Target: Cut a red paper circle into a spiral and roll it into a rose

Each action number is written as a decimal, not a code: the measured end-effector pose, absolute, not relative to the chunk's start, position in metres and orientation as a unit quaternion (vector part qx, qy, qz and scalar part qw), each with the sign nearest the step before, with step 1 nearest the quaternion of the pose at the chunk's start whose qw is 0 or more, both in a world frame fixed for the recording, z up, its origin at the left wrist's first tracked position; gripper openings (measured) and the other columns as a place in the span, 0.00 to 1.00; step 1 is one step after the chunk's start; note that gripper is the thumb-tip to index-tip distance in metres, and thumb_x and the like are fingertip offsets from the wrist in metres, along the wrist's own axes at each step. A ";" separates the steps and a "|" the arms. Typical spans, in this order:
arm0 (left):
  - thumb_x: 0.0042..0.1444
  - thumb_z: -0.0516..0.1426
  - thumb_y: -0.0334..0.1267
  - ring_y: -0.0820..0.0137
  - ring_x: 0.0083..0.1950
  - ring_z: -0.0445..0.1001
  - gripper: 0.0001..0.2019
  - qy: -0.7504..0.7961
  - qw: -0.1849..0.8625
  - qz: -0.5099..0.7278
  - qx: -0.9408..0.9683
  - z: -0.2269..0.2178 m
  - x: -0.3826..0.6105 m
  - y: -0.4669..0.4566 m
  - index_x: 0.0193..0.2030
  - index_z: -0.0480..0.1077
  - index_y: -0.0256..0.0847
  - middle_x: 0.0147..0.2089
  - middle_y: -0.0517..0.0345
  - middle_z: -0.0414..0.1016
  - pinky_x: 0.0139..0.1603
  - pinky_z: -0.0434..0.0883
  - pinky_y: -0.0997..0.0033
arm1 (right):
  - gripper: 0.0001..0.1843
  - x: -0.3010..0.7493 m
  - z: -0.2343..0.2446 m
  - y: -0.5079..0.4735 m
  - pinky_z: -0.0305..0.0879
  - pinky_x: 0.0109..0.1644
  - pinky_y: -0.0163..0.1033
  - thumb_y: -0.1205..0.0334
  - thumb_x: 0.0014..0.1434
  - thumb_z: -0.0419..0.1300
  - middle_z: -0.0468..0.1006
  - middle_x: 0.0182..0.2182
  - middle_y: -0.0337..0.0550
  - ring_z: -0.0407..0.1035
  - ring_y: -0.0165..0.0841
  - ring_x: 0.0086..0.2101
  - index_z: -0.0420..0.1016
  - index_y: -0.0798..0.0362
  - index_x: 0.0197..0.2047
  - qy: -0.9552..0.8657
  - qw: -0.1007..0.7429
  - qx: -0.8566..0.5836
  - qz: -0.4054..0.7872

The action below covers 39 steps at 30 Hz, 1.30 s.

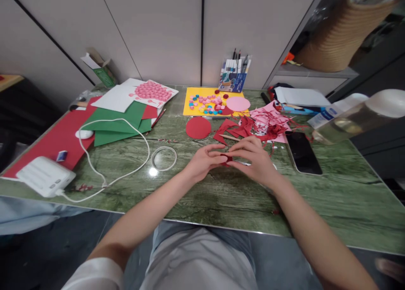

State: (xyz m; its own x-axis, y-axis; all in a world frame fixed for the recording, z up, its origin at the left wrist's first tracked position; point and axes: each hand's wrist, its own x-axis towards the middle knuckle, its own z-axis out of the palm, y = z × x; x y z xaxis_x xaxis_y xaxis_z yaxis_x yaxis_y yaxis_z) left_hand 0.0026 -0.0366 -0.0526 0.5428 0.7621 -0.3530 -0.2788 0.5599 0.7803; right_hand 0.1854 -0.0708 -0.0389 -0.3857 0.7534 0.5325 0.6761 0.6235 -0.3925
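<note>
Between the fingertips of both hands is a small dark red piece of paper (226, 159). My left hand (207, 161) pinches its left side, thumb towards me. On its right side, my right hand (253, 157) grips it with thumb and fingers. Part of a metallic tool, perhaps scissors, shows under the right hand, mostly hidden. Just beyond the hands lie a wooden stick or pencil (232, 138) and red paper scraps (243, 127). A red paper circle (198, 127) rests flat on the table, ahead of the left hand.
Yellow paper (189, 108) at the back carries pink, blue and red little balls. A phone (303, 152) and a clear bottle (354, 119) stand to the right. Leftward are green paper (117, 127), a white power bank (46, 176) with its cable, and a tape ring (163, 158).
</note>
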 end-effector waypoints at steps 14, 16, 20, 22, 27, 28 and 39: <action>0.39 0.65 0.28 0.75 0.28 0.73 0.24 0.317 0.734 0.187 0.571 -0.042 -0.017 -0.020 0.47 0.69 0.35 0.28 0.58 0.77 0.37 0.66 0.73 | 0.09 0.179 -0.042 -0.070 0.61 0.48 0.49 0.58 0.53 0.63 0.77 0.37 0.42 0.61 0.39 0.43 0.76 0.47 0.40 -0.858 0.314 -0.388 0.122; 0.38 0.65 0.29 0.74 0.28 0.73 0.24 0.311 0.741 0.173 0.570 -0.042 -0.017 -0.019 0.46 0.69 0.34 0.27 0.57 0.77 0.36 0.66 0.73 | 0.09 0.177 -0.043 -0.071 0.60 0.48 0.48 0.58 0.54 0.62 0.76 0.38 0.42 0.62 0.39 0.43 0.75 0.47 0.40 -0.865 0.304 -0.381 0.121; 0.37 0.66 0.31 0.73 0.29 0.74 0.24 0.335 0.769 0.249 0.484 -0.044 -0.011 -0.023 0.45 0.69 0.34 0.28 0.57 0.77 0.38 0.67 0.71 | 0.08 0.175 -0.045 -0.070 0.59 0.49 0.48 0.61 0.58 0.58 0.74 0.41 0.45 0.63 0.38 0.44 0.71 0.50 0.42 -0.853 0.298 -0.421 0.083; 0.39 0.66 0.32 0.74 0.30 0.74 0.25 0.351 0.785 0.296 0.415 -0.047 -0.004 -0.029 0.46 0.68 0.36 0.30 0.57 0.77 0.38 0.67 0.71 | 0.08 0.174 -0.047 -0.069 0.58 0.49 0.49 0.63 0.59 0.56 0.73 0.42 0.47 0.63 0.39 0.44 0.69 0.51 0.43 -0.841 0.298 -0.449 0.048; 0.41 0.66 0.32 0.75 0.33 0.74 0.20 0.346 0.801 0.381 0.305 -0.054 0.008 -0.041 0.43 0.69 0.36 0.30 0.60 0.76 0.45 0.67 0.69 | 0.07 0.172 -0.051 -0.069 0.57 0.48 0.50 0.64 0.60 0.55 0.72 0.42 0.48 0.62 0.41 0.45 0.67 0.50 0.43 -0.818 0.312 -0.482 -0.019; 0.40 0.66 0.32 0.75 0.33 0.74 0.20 0.344 0.802 0.385 0.301 -0.054 0.008 -0.042 0.43 0.69 0.36 0.31 0.59 0.76 0.45 0.67 0.70 | 0.07 0.172 -0.051 -0.069 0.57 0.48 0.50 0.63 0.59 0.56 0.73 0.42 0.48 0.63 0.41 0.44 0.68 0.51 0.43 -0.816 0.314 -0.485 -0.023; 0.39 0.66 0.33 0.73 0.27 0.74 0.22 0.348 0.760 0.312 0.451 -0.047 -0.003 -0.029 0.43 0.68 0.35 0.26 0.59 0.76 0.36 0.66 0.71 | 0.10 0.184 -0.036 -0.070 0.61 0.49 0.48 0.61 0.53 0.63 0.75 0.39 0.43 0.64 0.38 0.43 0.75 0.48 0.41 -0.821 0.346 -0.444 0.099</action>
